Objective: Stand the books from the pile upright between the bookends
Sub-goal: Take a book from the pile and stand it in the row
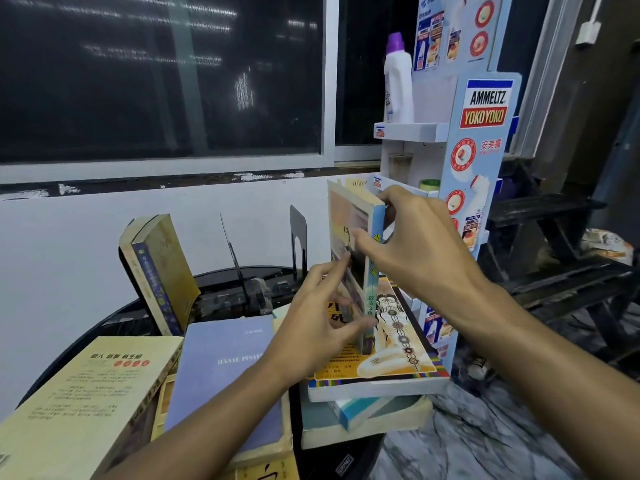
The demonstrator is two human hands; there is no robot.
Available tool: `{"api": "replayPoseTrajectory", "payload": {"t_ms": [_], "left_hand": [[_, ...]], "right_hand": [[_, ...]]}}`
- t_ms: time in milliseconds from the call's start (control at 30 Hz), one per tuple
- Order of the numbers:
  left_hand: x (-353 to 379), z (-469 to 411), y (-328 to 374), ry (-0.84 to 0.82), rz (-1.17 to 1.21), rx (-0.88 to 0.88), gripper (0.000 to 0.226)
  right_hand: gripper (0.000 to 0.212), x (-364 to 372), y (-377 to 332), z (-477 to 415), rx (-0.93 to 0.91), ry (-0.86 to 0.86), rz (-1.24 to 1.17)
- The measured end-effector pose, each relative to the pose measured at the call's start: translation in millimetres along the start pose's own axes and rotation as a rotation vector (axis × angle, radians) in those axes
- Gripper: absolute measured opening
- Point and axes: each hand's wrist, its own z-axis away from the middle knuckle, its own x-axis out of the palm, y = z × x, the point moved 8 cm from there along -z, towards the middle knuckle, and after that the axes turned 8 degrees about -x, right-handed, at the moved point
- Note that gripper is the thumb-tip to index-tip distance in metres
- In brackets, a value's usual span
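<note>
both hands hold thin book (363,244) upright over pile (377,372); right hand (419,244) grips top, left hand (322,317) pinches bottom; bookends (299,237) behind

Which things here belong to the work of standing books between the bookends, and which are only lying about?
For the job:
- held book, gripped by left hand and right hand
- book pile
- blue book
- leaning book
- black bookends

Only lying about:
- white bottle
- display stand
</note>
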Motion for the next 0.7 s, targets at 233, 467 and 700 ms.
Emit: {"api": "replayPoseTrajectory", "payload": {"t_ms": [233,467,700], "left_hand": [[-16,-3,-4,-0.052,-0.029,0.020,0.077],[-73,-3,-49,0.018,-0.289,-0.042,0.056],[-161,-1,-99,0.138,-0.552,-0.200,0.049]], "right_hand": [[0.028,1,-5,-5,-0.003,-0.020,0.026],[0.029,13,-36,-20,-0.049,-0.019,-0.023],[0.031,44,-82,-40,-0.114,-0.047,-0.098]]}}
